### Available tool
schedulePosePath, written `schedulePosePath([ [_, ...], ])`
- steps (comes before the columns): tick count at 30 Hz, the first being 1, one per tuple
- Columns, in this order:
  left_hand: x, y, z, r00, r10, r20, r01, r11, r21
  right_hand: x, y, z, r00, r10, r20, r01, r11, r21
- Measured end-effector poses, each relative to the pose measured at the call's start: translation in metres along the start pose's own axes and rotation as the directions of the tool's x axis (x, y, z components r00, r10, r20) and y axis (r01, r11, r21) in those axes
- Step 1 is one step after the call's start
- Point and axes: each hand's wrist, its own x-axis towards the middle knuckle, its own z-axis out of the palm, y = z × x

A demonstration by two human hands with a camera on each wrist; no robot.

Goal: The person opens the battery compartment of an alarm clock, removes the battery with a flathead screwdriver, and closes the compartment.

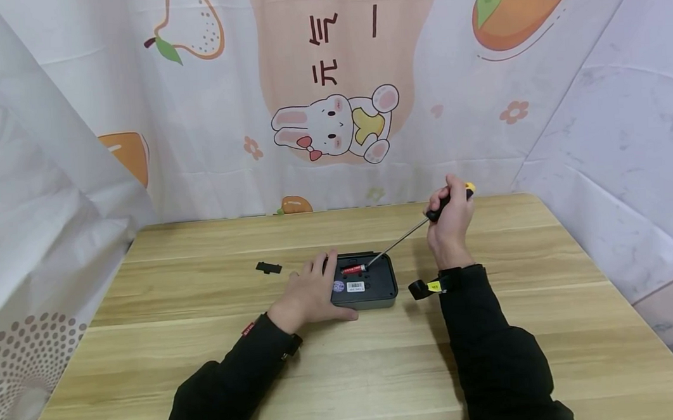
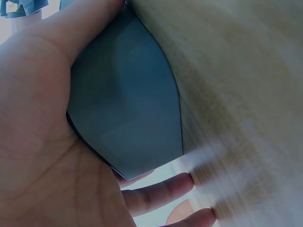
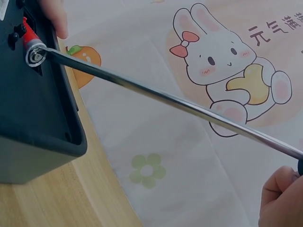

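Observation:
A black box-shaped device (image 1: 377,290) lies on the table with its back upward, showing a barcode label and a purple round sticker. My left hand (image 1: 312,294) grips its left end, thumb along the near side and fingers at the far side; the palm lies against it in the left wrist view (image 2: 42,123). My right hand (image 1: 452,220) holds a long screwdriver (image 1: 403,237) by its black and yellow handle. The screwdriver's tip meets the end of a red battery (image 3: 32,45), which sits tilted partly out of the device's battery slot.
A small black battery cover (image 1: 268,268) lies on the wooden table (image 1: 207,350) left of the device. Behind the table hangs a printed curtain (image 1: 207,147) with a rabbit and fruit. A black strap end with a yellow tag (image 1: 434,287) hangs from the right wrist.

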Motion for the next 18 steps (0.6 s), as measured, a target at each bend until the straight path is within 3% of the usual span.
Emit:
schedulePosePath([
  [9,-0.0008,0.0008,-0.0009,1.0,0.004,0.003,-0.004,1.0,0.003,0.0025,-0.0021,-0.0015,0.998,0.05,-0.029,-0.048,0.996,0.073],
  [18,-0.0012,0.001,-0.0013,1.0,0.009,-0.004,-0.009,1.0,-0.007,-0.0008,0.0013,0.0015,0.991,0.132,0.038,-0.135,0.984,0.114],
])
